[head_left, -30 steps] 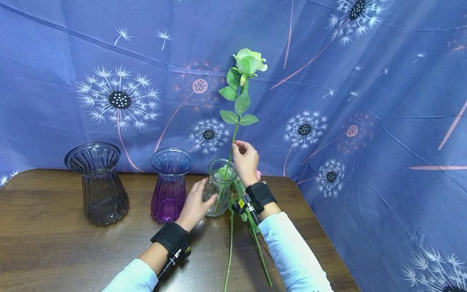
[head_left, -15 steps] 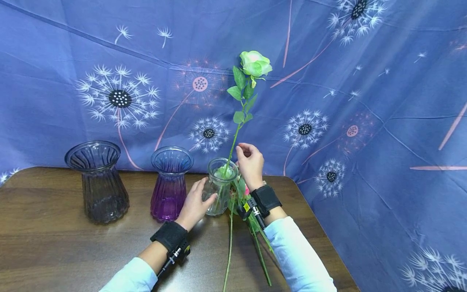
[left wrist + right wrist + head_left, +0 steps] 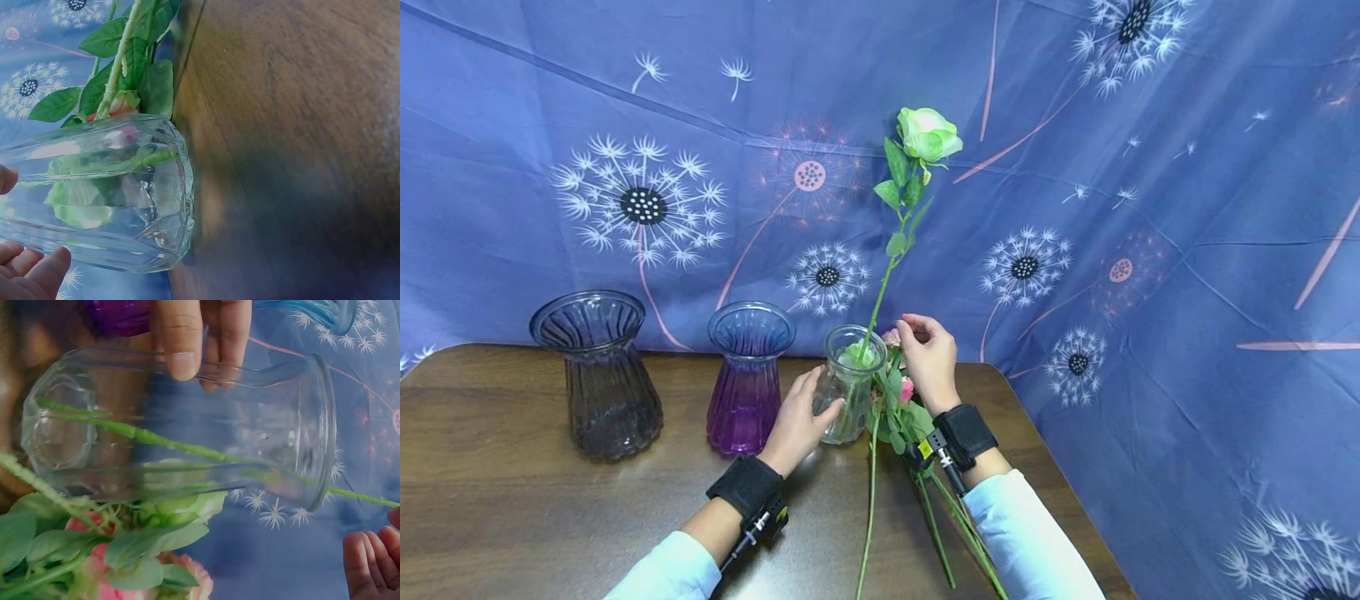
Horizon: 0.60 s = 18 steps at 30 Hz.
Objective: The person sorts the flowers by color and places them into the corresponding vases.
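A clear glass vase stands upright on the table, gripped by my left hand between thumb and fingers; the right wrist view shows its thumb on the glass. A pale green rose rises from the vase, its stem slanting down inside to the base. My right hand is to the right of the vase rim, off the stem, with loosely curled fingers and nothing held. Pink flowers with green leaves lie close below it, partly hidden by the hand and wrist strap.
To the left stand a purple-blue glass vase and a larger dark grey one. Several loose stems reach toward the front of the wooden table. A blue dandelion-print cloth hangs behind and to the right.
My right hand has let go of the rose stem and moved right and down. The rose now leans a little further right in the vase. My left hand stays in place.
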### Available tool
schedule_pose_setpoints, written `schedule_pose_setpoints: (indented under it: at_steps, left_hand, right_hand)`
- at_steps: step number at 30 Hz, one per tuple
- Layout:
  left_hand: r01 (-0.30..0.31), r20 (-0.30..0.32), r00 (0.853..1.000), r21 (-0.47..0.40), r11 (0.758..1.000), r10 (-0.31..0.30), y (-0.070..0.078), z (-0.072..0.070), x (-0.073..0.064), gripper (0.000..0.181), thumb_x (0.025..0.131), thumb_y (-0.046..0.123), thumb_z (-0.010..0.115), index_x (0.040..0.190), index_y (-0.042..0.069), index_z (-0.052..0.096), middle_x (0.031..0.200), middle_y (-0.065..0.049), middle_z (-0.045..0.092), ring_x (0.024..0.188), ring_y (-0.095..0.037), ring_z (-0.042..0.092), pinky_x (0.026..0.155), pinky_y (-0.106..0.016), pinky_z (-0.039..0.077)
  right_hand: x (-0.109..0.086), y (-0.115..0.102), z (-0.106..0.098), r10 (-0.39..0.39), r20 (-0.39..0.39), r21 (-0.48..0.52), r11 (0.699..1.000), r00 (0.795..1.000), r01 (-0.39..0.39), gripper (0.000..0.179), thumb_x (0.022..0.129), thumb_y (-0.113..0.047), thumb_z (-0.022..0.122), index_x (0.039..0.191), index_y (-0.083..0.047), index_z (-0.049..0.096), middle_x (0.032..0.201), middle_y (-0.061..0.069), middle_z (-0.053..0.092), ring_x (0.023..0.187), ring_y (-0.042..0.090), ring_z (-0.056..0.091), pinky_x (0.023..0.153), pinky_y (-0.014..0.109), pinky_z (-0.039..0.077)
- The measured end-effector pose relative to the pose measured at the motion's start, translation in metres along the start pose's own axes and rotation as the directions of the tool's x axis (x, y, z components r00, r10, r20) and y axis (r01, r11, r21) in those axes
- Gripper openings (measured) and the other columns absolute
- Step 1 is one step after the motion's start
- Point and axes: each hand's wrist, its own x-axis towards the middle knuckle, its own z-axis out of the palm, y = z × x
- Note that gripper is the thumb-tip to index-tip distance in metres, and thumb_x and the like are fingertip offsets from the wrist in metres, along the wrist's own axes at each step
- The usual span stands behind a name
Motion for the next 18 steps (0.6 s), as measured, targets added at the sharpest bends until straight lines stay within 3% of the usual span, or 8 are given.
schedule_pose_setpoints:
  at_steps: [4,12,18]
  left_hand:
    - [-0.014,-0.011,1.000,-0.002,1.000,0.014,-0.001,0.000,-0.001,0.059,0.083,0.019,0.070,0.131,-0.007,0.046,0.127,-0.025,0.052,0.115,-0.037,0.054,0.100,-0.047,0.045]
    - [-0.017,-0.012,1.000,-0.002,1.000,0.017,-0.003,0.001,0.000,0.060,0.083,0.019,0.070,0.131,-0.007,0.046,0.127,-0.025,0.052,0.115,-0.037,0.054,0.101,-0.047,0.044]
    - [-0.005,-0.002,1.000,-0.005,1.000,0.005,-0.003,0.002,0.000,0.059,0.083,0.018,0.070,0.132,-0.005,0.046,0.127,-0.024,0.052,0.116,-0.037,0.053,0.101,-0.047,0.044]
  right_hand:
    - [-0.006,0.005,-0.007,0.000,-0.013,-0.013,1.000,1.000,0.000,0.023,0.089,-0.017,0.063,0.105,-0.001,0.068,0.094,0.016,0.070,0.080,0.023,0.064,0.065,0.020,0.049]
    - [-0.018,0.026,-0.018,0.075,0.009,-0.072,0.995,0.997,-0.074,0.022,0.088,-0.018,0.064,0.103,-0.002,0.069,0.091,0.015,0.070,0.070,0.007,0.058,0.061,0.016,0.047]
    - [-0.029,0.045,-0.023,0.117,0.060,-0.127,0.986,0.991,-0.109,0.022,0.088,-0.015,0.064,0.101,0.001,0.069,0.087,0.017,0.069,0.071,0.011,0.060,0.059,0.017,0.048]
